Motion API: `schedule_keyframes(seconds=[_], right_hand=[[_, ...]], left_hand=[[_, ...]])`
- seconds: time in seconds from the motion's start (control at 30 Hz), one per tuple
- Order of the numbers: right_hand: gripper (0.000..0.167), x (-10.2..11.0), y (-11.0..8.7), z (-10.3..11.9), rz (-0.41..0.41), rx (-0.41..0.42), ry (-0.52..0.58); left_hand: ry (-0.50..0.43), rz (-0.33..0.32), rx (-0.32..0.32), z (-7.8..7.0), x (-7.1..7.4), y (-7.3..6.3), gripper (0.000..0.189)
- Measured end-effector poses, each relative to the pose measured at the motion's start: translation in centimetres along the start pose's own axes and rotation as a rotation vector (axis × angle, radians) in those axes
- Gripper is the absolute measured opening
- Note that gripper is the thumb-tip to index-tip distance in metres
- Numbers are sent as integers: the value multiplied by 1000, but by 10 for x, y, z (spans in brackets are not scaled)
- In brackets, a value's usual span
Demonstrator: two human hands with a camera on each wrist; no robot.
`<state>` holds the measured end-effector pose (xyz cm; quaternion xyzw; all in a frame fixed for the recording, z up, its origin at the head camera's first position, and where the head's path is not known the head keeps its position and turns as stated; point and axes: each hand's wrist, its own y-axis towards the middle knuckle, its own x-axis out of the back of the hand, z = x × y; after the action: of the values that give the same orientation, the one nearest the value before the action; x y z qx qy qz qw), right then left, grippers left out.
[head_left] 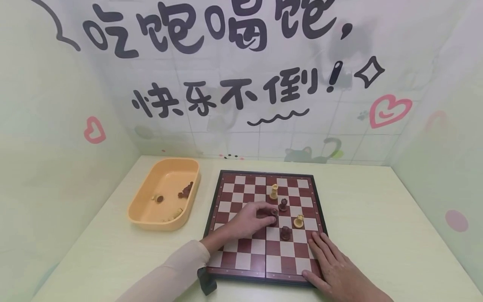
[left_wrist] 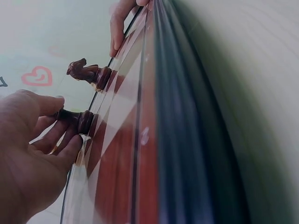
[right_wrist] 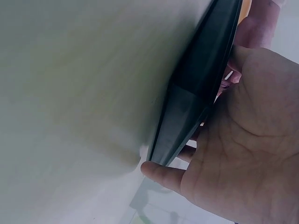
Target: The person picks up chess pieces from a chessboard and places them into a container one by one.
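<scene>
My left hand [head_left: 247, 219] reaches over the middle of the chessboard [head_left: 250, 261]. Its thumb and fingers pinch a dark brown chess piece [left_wrist: 84, 121], whose base stands at the board surface while the fingers cover part of its top. Nearer the front edge stands a dark knight [left_wrist: 88, 74]. Behind the pinched piece is another dark piece [head_left: 283, 204], with a cream piece [head_left: 274, 191] farther back. To the right is a second cream piece [head_left: 299, 221]. My right hand [head_left: 341, 268] rests with extended fingers on the board's front right corner, its little finger [right_wrist: 161, 175] along the side.
An orange plastic tray [head_left: 136, 205] stands on the table left of the board, with several dark and cream pieces inside. Walls with printed writing and hearts enclose the table at the back and both sides. A black object [head_left: 206, 281] sits beneath my left wrist.
</scene>
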<state>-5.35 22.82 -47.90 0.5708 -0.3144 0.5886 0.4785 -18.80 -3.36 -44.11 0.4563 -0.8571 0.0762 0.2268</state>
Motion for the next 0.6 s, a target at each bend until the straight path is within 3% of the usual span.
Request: schedule_keyframes(seconds=[0.23, 0.6], right_hand=[[84, 7, 1, 2, 92, -33, 35], [83, 8, 0, 1, 66, -36, 55]], left_hand=[[8, -30, -42, 6, -1, -1, 24], [-19, -40, -57, 11, 4, 2, 24]])
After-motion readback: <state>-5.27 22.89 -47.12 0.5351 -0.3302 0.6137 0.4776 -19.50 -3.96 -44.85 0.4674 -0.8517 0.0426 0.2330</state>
